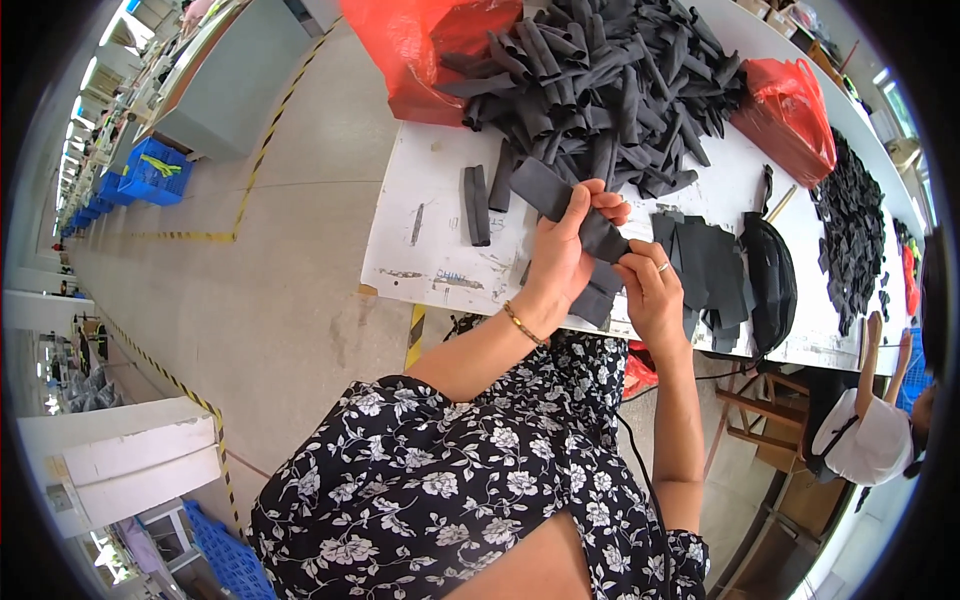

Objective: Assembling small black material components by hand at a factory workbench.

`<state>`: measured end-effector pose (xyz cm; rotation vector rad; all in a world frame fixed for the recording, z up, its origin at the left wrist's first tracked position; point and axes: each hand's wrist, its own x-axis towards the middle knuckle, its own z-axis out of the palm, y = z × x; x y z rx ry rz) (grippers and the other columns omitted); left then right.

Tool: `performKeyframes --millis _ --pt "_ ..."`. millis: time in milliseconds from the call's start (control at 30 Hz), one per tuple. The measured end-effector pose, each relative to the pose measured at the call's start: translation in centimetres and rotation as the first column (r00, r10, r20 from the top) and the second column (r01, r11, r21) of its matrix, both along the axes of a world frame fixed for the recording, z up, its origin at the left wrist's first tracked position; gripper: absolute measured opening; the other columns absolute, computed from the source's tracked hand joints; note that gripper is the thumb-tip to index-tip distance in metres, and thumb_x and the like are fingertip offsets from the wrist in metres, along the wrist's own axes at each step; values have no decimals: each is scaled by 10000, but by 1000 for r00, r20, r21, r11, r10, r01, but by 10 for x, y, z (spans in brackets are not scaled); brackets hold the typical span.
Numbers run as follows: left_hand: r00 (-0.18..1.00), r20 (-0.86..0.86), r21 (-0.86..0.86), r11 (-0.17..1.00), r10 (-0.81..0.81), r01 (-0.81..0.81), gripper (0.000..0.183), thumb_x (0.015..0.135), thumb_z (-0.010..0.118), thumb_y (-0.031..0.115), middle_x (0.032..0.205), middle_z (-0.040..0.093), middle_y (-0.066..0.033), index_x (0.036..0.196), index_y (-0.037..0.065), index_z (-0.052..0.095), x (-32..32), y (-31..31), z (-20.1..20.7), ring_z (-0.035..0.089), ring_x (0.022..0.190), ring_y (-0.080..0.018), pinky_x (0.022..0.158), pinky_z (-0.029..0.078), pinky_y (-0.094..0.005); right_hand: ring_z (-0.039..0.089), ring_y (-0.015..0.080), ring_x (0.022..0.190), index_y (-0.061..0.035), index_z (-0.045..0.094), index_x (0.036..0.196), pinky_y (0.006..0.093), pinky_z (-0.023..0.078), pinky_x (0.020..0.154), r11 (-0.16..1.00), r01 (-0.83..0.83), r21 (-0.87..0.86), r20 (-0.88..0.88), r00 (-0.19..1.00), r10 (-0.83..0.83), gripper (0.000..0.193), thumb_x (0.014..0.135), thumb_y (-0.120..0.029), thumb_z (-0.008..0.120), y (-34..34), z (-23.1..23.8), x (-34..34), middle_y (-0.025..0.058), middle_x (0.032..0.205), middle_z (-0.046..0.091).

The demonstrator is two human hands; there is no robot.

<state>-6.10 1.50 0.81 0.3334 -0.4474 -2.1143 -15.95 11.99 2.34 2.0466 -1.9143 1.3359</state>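
My left hand (568, 248) grips a long dark grey fabric strip (548, 190) at its middle, fingers wrapped over it. My right hand (652, 290), with a ring on it, pinches the strip's lower end just beside the left hand. Both hands hover over the near edge of a white table (425, 225). Under them lie more grey pieces (598, 296). A flat stack of cut grey pieces (712, 268) sits right of my right hand. Two folded strips (477, 204) lie left of my left hand.
A big heap of rolled grey strips (610, 85) fills the table's far side, between a red plastic bag (420, 45) and another red bag (790, 115). A black pouch (772, 280) and small black pieces (850, 230) lie right. Another person (865, 430) sits lower right. Blue crates (155, 170) stand far left.
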Motion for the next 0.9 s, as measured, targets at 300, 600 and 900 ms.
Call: performKeyframes --millis 300,600,900 --pt "999 -4 9 999 50 -50 332 974 548 302 923 664 -82 1102 -3 569 0 7 -2 648 885 -207 853 521 -350 616 304 781 -1 582 897 360 506 648 1000 3 29 92 996 -6 143 797 56 666 -7 -7 1 128 969 605" --pt "998 -19 37 998 52 -52 310 980 539 288 908 663 -84 1096 3 577 -3 11 -5 642 864 -206 848 519 -347 610 284 736 1 588 911 336 503 652 996 26 82 153 988 -38 144 802 60 663 -4 -7 2 137 981 612" --pt "998 -20 -105 992 63 -64 320 1002 488 272 1049 669 -151 1147 -5 555 5 -8 -6 639 1027 -284 960 473 -404 540 83 800 -5 572 893 240 462 724 967 254 23 762 622 -181 191 889 -161 684 -20 -28 30 18 917 576"
